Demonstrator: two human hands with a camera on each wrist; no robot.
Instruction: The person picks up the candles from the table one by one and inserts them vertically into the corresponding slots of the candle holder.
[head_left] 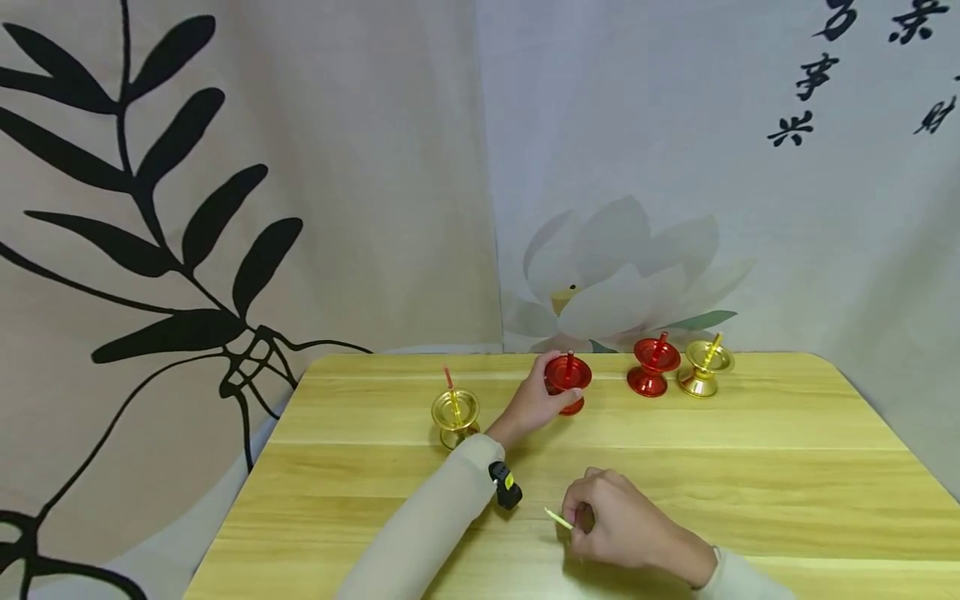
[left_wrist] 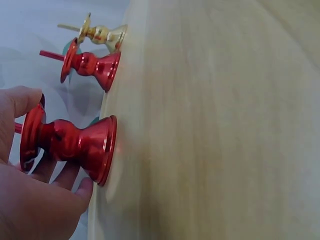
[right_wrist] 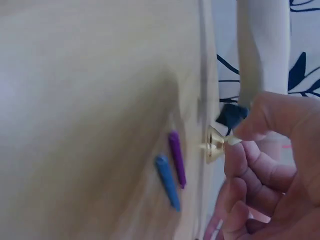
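Left hand (head_left: 534, 402) grips glossy red holder (head_left: 567, 382) — hourglass-shaped.

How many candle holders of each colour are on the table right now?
Red holders: 2
Gold holders: 2
Total: 4

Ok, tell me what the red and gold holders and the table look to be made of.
Red holder in the left hand: probably metal with a glossy coloured coat; sharp bright glints.
Gold holder: polished metal look, mirror-like shine.
Table: pale wood or wood-look laminate; visible grain and plank lines, satin finish.
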